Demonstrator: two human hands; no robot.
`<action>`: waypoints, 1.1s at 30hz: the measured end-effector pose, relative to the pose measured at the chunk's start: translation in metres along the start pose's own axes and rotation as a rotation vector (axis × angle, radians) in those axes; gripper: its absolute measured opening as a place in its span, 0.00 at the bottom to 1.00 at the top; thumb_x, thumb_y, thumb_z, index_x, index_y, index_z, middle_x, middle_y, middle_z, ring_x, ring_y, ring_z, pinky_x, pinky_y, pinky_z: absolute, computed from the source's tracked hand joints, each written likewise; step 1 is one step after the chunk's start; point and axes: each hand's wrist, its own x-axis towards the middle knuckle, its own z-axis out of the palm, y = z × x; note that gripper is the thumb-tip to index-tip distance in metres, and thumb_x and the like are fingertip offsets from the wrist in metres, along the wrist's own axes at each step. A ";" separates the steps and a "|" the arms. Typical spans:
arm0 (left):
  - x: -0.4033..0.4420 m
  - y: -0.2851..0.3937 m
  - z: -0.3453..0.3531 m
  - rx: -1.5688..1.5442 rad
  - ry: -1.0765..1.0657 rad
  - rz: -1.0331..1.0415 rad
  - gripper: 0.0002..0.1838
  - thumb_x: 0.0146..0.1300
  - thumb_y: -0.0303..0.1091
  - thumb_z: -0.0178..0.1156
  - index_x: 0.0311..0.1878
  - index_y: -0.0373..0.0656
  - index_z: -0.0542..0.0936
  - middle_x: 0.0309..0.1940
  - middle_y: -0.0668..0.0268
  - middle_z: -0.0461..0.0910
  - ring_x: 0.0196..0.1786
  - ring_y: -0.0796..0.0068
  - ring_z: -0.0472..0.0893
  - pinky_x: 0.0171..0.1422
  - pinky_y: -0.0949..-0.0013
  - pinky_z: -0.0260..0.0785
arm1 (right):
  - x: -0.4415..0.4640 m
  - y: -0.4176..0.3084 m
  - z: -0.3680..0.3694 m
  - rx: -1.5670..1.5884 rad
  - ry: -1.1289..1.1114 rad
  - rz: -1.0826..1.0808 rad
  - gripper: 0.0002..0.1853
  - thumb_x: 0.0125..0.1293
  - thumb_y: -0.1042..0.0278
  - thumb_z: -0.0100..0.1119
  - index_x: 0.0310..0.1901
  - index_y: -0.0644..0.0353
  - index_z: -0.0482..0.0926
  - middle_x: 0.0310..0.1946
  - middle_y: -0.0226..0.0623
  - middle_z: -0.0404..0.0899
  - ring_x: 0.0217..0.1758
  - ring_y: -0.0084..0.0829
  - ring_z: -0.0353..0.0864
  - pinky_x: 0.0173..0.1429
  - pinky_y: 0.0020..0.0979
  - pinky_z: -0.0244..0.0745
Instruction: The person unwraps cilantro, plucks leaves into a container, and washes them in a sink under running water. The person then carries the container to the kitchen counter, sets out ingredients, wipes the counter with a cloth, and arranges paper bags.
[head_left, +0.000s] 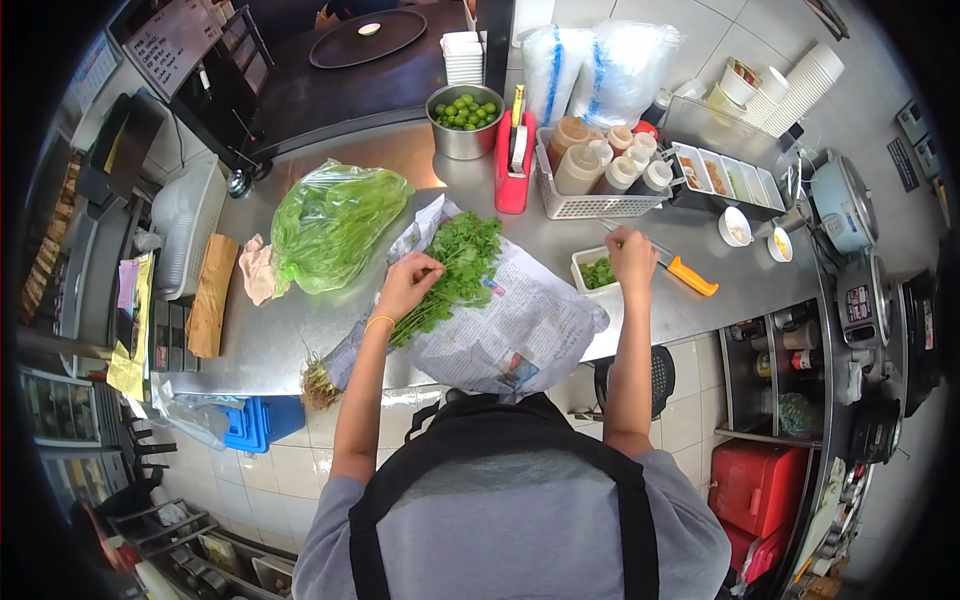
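A bunch of cilantro (465,245) lies on a sheet of newspaper (520,325) on the steel counter, its roots (320,385) hanging toward the near edge at left. My left hand (408,284) is over the stems, thumb and fingers pinched together at the leaves. My right hand (632,256) is closed, fingers pointing down, at the right side of a small white container (582,268) with green leaves in it. Whatever its fingertips hold is hidden. A knife with an orange handle (692,276) lies just right of that hand.
At left lies a plastic bag of leafy greens (340,225). Along the back stand a pot of limes (465,148), a red tape dispenser (512,165) and a basket of squeeze bottles (600,205). Two small bowls (735,228) and a topping tray (725,178) sit at right.
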 end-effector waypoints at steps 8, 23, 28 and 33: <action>0.009 0.007 0.019 0.368 0.100 0.032 0.07 0.54 0.31 0.62 0.37 0.48 0.77 0.22 0.66 0.74 0.30 0.61 0.73 0.38 0.61 0.64 | -0.024 -0.035 0.034 0.084 0.106 -0.299 0.07 0.53 0.67 0.61 0.36 0.53 0.81 0.39 0.33 0.78 0.48 0.38 0.73 0.55 0.46 0.63; -0.012 0.018 0.026 0.507 0.193 0.176 0.05 0.52 0.31 0.63 0.33 0.49 0.77 0.28 0.69 0.76 0.38 0.66 0.74 0.43 0.62 0.62 | -0.029 -0.127 0.126 0.107 -0.274 -0.741 0.03 0.51 0.71 0.59 0.28 0.51 0.81 0.34 0.31 0.78 0.45 0.38 0.74 0.47 0.44 0.62; -0.012 0.015 0.029 0.455 0.272 0.033 0.04 0.57 0.35 0.60 0.34 0.50 0.76 0.17 0.74 0.74 0.32 0.71 0.74 0.40 0.65 0.58 | -0.030 -0.133 0.103 0.196 -0.356 -0.765 0.03 0.50 0.68 0.61 0.28 0.51 0.80 0.32 0.28 0.78 0.44 0.34 0.74 0.48 0.41 0.60; -0.011 0.011 0.030 0.483 0.291 -0.001 0.04 0.56 0.34 0.61 0.31 0.47 0.76 0.15 0.73 0.74 0.27 0.71 0.75 0.40 0.65 0.58 | -0.033 -0.140 0.088 0.355 -0.316 -0.800 0.03 0.51 0.67 0.62 0.29 0.53 0.81 0.29 0.30 0.80 0.38 0.33 0.78 0.47 0.41 0.65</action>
